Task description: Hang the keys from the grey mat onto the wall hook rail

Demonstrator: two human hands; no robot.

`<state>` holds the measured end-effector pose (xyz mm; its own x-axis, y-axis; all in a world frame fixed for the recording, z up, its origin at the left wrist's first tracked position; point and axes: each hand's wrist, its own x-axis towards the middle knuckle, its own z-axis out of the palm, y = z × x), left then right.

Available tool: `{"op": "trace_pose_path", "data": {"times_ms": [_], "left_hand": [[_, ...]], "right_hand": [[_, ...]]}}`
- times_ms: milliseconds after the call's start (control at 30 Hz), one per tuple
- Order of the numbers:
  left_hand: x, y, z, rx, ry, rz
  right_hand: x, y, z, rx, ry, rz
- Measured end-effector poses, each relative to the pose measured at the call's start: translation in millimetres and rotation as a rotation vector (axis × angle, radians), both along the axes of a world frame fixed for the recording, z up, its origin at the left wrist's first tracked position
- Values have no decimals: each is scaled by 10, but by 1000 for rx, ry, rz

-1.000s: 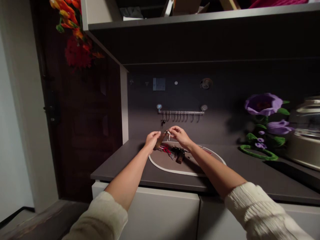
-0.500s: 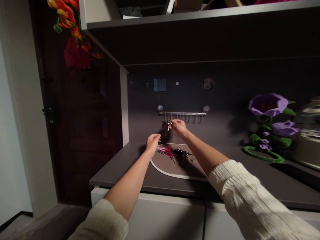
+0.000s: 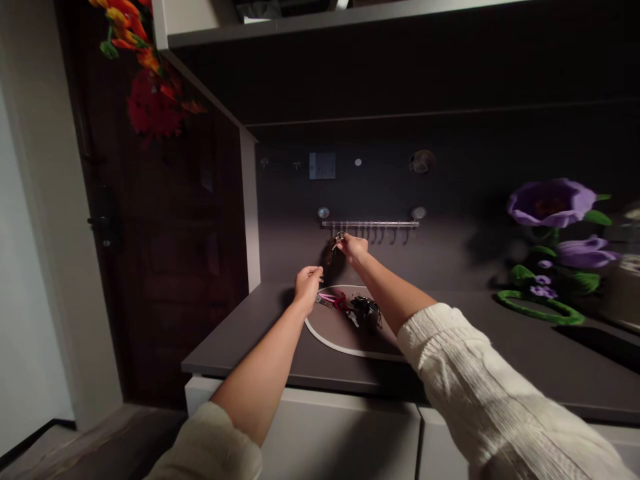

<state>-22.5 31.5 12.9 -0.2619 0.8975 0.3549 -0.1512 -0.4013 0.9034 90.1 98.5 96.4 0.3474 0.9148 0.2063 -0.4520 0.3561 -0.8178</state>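
Observation:
A clear rail with several hooks point(image 3: 370, 224) is fixed to the dark back panel. My right hand point(image 3: 354, 247) pinches a small bunch of keys point(image 3: 340, 237) by its ring, right at the rail's left hooks. Lower and to the left, my left hand point(image 3: 309, 285) hangs above the mat's edge with thumb and fingers together; a small thing, too tiny to name, shows at its fingertips. On the rounded mat with a white rim point(image 3: 330, 347) lie red-and-pink scissors-like items point(image 3: 340, 300) and a dark bunch of keys point(image 3: 367, 308).
Purple felt flowers point(image 3: 553, 203) with a green ring base point(image 3: 540, 308) stand on the counter point(image 3: 240, 333) at the right. An upper cabinet point(image 3: 350, 73) overhangs the counter. Orange and red flowers point(image 3: 153, 110) hang by the dark door at the left.
My right hand has moved slightly up and left relative to the rail, bringing the keys close against its hooks. The view has shifted a little; my left hand stays nearly in place.

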Motion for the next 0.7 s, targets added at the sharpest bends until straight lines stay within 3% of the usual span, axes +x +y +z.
{"op": "trace_pose_path", "data": {"times_ms": [233, 700], "left_hand": [[-3, 11, -10, 9, -8, 2], [-27, 32, -14, -26, 30, 35]], "right_hand": [[1, 32, -11, -40, 26, -21], [95, 65, -187, -12, -120, 37]]}}
